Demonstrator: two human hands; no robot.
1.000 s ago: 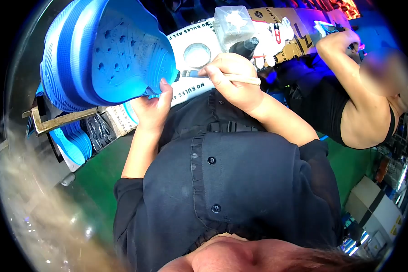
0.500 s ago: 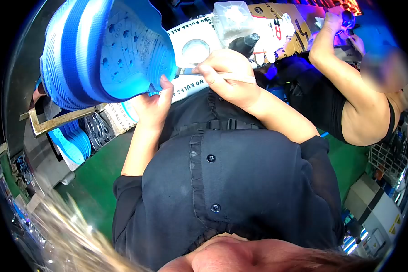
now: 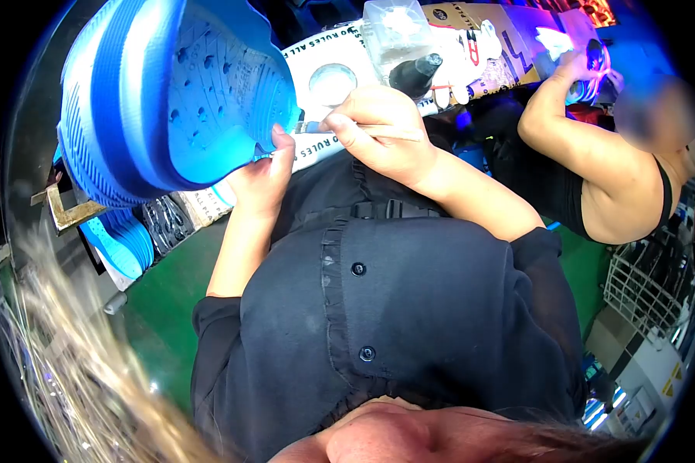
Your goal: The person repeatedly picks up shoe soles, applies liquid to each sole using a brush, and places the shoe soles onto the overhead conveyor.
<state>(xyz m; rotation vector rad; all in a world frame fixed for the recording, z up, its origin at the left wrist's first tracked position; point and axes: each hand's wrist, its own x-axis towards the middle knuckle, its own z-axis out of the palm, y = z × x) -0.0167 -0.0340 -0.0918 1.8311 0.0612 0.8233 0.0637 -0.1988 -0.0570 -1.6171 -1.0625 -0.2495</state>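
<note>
A large blue shoe sole (image 3: 116, 100) with raised side walls and small holes inside fills the upper left. My left hand (image 3: 262, 181) grips its lower edge, thumb on the rim and the other fingers mostly hidden. In my right hand (image 3: 386, 147) is a small brush (image 3: 398, 133) with a pale handle, pinched between thumb and fingers. The brush's tip is at the sole's right rim; whether it touches cannot be made out. Just beyond my right hand, a round dish (image 3: 333, 83) of whitish content sits on the printed white work surface (image 3: 309, 158).
Behind the dish are a clear plastic box (image 3: 398, 31), a black bottle (image 3: 415, 76), red-handled snips (image 3: 472, 48) and printed cardboard (image 3: 510, 38). At right, a co-worker (image 3: 579, 147) handles something under violet light. Lower left holds stacked blue soles (image 3: 120, 243); a wire basket (image 3: 641, 297) stands right.
The blue sole has shifted slightly left and down and tilted a little. The brush has moved slightly left with my right hand. The co-worker's hands have moved lower.
</note>
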